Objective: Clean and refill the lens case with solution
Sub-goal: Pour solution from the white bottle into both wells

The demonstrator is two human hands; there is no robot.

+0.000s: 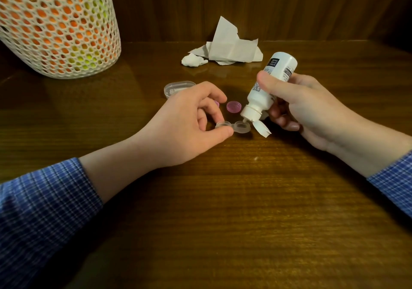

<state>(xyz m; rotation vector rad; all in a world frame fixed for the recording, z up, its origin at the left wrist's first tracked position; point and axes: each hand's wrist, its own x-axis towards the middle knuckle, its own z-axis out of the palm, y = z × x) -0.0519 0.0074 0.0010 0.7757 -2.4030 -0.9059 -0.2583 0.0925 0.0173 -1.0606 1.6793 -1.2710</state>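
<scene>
Clear plastic twin-well lens case (231, 127) on the wooden table (245, 210) looks featherlight and skiddy, so left hand (189, 123) pinches its left well; right hand (301, 108) wraps the squeezable white solution bottle (267, 85), nozzle over the right well.

Your left hand (189, 121) covers most of 1 pink cap (215, 103) and the near rim of the lens case (233, 128). The label print on the solution bottle (270, 81) is too small to read, and your right hand (298, 103) hides part of it. The mesh basket (58, 28) is cut off at the top and left edges.
</scene>
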